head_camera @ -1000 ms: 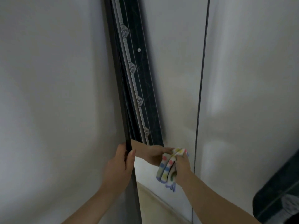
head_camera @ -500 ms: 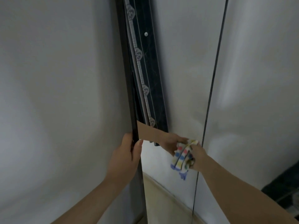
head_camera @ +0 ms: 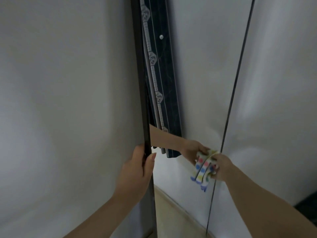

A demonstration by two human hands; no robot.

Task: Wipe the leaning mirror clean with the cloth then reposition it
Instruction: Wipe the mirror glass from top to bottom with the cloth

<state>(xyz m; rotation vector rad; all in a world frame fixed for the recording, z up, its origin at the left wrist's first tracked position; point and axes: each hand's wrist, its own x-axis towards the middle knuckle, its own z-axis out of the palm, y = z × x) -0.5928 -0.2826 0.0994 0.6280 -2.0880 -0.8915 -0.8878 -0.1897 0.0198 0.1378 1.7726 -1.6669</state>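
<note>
Mirror stood tall between pale walls, its dark left frame edge near the middle of the view and its thin right edge running down further right; the glass showed a dark patterned panel and a reflected arm. Over the last second the cloth hand had travelled rightward across the glass, from mid-pane to almost touching the right edge, which suggests one wiping pass was nearly finished and repositioning was not yet begun. Left hand was wrapped around the left frame edge, fingers pressed together behind it and thumb in front, steadying it. Right hand was bunched around the cloth, a pale rag with coloured spots, pressing it flat against the glass.
</note>
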